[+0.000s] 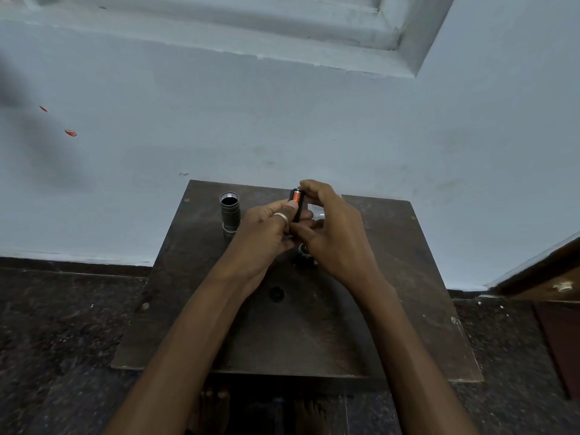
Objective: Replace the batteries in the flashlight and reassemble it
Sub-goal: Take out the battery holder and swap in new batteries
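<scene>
We are holding a battery above the table.
Our left hand [266, 227] and right hand [332, 227] are both pinching the battery [296, 202] upright, just right of the flashlight tube [229, 213] standing open-ended on the table [392, 277].

Two bare forearms without sleeves, left hand [266, 229] wore a silver ring [281, 216], right hand [332, 227] unadorned, bare toes at bottom centre.

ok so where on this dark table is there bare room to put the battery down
The near half of the dark wooden table is bare: the stretch between the forearms below the small black cap, and the right side. It is crowded at the far edge, where the grey metal flashlight tube stands beside the left hand and right hand holding the black-and-orange battery.
</scene>
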Tool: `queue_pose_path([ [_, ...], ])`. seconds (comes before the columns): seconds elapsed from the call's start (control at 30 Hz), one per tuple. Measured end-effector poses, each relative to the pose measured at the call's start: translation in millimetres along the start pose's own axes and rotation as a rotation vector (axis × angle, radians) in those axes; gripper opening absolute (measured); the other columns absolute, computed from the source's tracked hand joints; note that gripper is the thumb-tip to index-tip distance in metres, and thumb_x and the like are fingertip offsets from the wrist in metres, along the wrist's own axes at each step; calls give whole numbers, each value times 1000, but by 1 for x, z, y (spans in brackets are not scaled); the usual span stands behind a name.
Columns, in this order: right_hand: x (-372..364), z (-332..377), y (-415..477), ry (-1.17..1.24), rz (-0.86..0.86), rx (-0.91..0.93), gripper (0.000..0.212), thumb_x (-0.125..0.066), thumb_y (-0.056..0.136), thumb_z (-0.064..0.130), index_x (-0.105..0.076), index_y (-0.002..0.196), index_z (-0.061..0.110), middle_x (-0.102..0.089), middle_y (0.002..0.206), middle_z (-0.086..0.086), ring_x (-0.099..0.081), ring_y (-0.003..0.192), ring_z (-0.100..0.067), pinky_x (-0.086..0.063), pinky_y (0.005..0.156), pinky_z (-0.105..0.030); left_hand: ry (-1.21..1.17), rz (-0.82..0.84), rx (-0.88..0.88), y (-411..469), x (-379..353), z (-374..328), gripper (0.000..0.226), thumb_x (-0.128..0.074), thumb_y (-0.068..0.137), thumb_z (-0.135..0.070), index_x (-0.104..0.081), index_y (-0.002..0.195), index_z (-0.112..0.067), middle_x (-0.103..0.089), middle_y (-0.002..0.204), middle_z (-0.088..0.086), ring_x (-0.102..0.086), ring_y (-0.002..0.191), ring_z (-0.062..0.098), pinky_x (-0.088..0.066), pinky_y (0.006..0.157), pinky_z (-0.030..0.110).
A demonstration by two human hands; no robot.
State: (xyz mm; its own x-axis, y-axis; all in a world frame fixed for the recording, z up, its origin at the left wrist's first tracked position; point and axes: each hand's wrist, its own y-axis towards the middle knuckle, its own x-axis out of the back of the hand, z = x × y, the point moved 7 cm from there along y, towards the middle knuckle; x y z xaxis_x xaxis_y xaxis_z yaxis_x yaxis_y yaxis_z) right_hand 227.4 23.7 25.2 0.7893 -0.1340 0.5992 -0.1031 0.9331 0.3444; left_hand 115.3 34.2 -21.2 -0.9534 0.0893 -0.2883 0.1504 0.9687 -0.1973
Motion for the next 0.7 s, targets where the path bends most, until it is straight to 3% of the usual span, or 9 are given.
queue_pose_path([
  [0.3,2,-4,1,81,16,-79,75,-82,79,7,-46,144,17,-61,138,1,-55,126,-4,-51,102,-28,-66,0,40,-3,-3,-1,31,-42,106,-18,-67,118,-4,-74,114,14,-71,109,21,-57,94,37],
  [0.43,2,-3,1,83,32,-70,73,-76,82,1,-43,146,16,-60,138,1,-54,123,-1,-52,94,-20,-43,-39,-2,-4,-3,-3,19,-55,101,-18,-71,109,-12,-74,92,2,-72,84,8,-60,79,27],
  [0.5,1,-2,1,77,34,-55,72,-73,84,0,-42,147,15,-60,138,0,-54,124,-3,-54,91,-21,-26,-54,-22,-4,-1,-3,17,-58,99,-15,-71,110,-12,-72,85,0,-70,82,7,-60,80,27],
  [0.7,1,-4,1,51,47,-46,77,-78,82,4,-40,148,16,-59,139,0,-55,123,-8,-54,92,-20,-64,-34,-3,-3,0,0,22,-52,102,-14,-72,110,-8,-75,94,6,-72,87,9,-58,79,26],
])
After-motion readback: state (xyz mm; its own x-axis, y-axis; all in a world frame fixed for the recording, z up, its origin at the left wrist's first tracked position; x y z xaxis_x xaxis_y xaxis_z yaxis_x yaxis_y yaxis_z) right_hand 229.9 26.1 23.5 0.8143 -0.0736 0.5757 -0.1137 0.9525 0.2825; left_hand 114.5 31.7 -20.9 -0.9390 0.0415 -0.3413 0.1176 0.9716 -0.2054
